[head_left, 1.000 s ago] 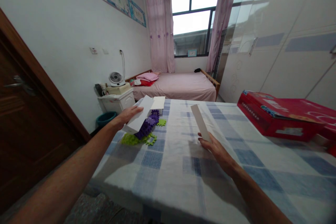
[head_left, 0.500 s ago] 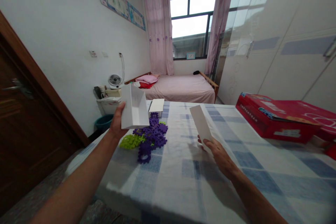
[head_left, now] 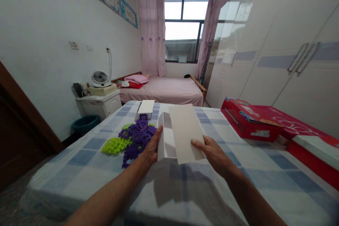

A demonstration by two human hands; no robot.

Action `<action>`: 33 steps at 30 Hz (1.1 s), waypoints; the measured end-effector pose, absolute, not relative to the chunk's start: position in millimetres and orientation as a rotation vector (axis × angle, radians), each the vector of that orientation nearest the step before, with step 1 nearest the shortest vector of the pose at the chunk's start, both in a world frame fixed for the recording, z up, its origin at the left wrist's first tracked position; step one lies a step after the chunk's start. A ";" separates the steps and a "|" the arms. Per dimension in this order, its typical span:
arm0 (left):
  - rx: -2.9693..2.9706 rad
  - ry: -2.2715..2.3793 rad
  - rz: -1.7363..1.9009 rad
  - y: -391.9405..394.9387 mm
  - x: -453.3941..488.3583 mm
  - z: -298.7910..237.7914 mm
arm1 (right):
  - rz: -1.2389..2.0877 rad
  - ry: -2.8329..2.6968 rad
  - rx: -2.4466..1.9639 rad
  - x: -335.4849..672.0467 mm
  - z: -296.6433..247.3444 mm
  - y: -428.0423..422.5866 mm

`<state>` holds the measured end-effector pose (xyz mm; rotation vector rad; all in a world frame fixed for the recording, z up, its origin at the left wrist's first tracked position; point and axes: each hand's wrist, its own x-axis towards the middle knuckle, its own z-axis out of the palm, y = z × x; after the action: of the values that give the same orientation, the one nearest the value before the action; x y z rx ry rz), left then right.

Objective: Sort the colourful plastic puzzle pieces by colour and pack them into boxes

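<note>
Open white box (head_left: 164, 142): we held it above the table (head_left: 251, 169), left hand (head_left: 151, 149) grip closed on its left wall. White lid (head_left: 185, 132): pinched in our right hand (head_left: 212, 152), just right, overlapping the box; long axes parallel, running away from us.

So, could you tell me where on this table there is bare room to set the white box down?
Bare cloth: the near edge of the table below the green pieces, and the strip between the right hand, holding the lid, and the red box. Crowded: purple pieces beside the left hand, holding the open box.
</note>
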<state>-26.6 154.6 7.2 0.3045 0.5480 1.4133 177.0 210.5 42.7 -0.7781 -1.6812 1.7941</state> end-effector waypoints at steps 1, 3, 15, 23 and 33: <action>0.295 0.529 1.387 156.9 -21.1 4.8 | 1.769 -1.707 -0.820 175.1 41.6 210.3; 0.278 0.509 1.368 160.4 -12.8 1.5 | 1.629 -1.741 -0.949 170.6 36.6 210.5; 0.390 0.764 1.581 180.0 5.5 -12.2 | 1.758 -1.543 -0.773 156.7 20.8 220.0; 0.798 1.417 1.533 180.2 14.9 -34.9 | 1.775 -1.483 -1.065 85.7 24.0 327.0; 1.378 1.532 1.237 176.4 22.9 -33.8 | 1.636 -1.570 -1.175 -35.3 20.8 386.1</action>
<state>22.9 176.4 -33.8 1.3779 1.5317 1.2372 -35.3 386.1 20.8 -1.1745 -1.5703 1.6356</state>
